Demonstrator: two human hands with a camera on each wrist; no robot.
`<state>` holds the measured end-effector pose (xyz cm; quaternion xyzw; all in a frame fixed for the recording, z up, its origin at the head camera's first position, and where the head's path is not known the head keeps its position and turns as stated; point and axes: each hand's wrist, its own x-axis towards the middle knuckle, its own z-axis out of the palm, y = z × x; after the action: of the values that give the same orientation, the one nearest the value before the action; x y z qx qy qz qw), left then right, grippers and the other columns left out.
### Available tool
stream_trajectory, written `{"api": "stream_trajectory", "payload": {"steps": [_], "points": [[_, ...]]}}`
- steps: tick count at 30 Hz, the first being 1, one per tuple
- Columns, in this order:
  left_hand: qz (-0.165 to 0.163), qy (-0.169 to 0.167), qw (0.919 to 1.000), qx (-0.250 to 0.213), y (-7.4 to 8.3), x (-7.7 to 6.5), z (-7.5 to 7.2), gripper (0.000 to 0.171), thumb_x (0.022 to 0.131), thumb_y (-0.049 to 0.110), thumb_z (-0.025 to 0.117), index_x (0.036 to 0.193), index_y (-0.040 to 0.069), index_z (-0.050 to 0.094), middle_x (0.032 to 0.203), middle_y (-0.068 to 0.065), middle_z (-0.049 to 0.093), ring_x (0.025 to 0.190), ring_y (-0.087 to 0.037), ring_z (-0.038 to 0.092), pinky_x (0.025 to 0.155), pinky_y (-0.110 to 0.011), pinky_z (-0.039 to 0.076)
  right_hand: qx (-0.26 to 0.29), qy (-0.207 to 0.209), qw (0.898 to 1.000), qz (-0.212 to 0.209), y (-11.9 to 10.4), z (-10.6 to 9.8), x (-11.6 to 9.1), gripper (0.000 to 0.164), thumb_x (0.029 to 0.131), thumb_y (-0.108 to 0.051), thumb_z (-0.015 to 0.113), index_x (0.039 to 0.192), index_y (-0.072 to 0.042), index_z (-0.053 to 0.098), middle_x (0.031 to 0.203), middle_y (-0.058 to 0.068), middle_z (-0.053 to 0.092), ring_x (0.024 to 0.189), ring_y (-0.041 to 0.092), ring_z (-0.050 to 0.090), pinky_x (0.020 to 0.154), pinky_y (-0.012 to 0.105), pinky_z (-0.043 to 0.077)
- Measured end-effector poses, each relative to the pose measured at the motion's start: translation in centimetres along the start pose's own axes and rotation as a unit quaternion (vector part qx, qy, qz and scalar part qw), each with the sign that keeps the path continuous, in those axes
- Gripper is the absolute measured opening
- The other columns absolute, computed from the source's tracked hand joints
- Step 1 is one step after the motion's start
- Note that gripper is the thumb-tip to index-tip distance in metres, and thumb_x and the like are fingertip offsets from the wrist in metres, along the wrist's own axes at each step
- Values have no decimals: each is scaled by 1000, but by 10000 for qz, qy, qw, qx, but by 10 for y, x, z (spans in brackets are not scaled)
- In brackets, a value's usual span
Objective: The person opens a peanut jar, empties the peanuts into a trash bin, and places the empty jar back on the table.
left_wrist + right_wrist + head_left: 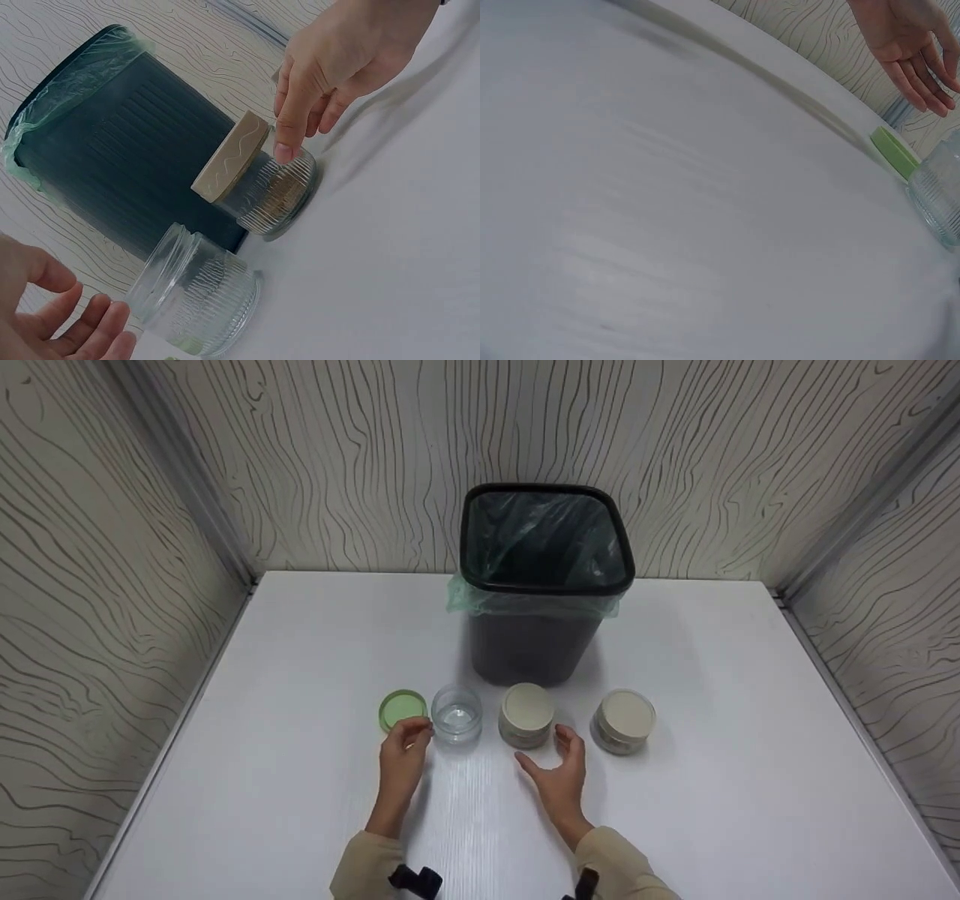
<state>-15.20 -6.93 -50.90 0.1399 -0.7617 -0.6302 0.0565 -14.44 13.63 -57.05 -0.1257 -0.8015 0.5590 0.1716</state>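
Right hand (562, 776) beside lidded jar (526, 716)

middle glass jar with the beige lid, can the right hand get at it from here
Probably yes: the right hand is close to the middle glass jar, thumb and fingers apart, with nothing visible blocking the way.

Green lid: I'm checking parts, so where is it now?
In the head view, the green lid lies left of centre, just left of the open glass jar.

White table (300, 660) holds three jars (527, 711), lid (402, 706) — and bin (534, 648).
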Motion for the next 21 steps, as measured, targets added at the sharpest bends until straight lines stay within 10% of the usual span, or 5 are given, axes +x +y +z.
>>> {"api": "stream_trajectory", "payload": {"steps": [21], "points": [[281,-188,9992,-220,3,-6,8,20,93,3,55,110,-4,61,110,-20,65,103,-24,65,85,-22,54,-10,-545,9982,-253,3,7,19,95,68,-7,86,144,6,30,149,25,38,141,41,35,120,48,30]]}}
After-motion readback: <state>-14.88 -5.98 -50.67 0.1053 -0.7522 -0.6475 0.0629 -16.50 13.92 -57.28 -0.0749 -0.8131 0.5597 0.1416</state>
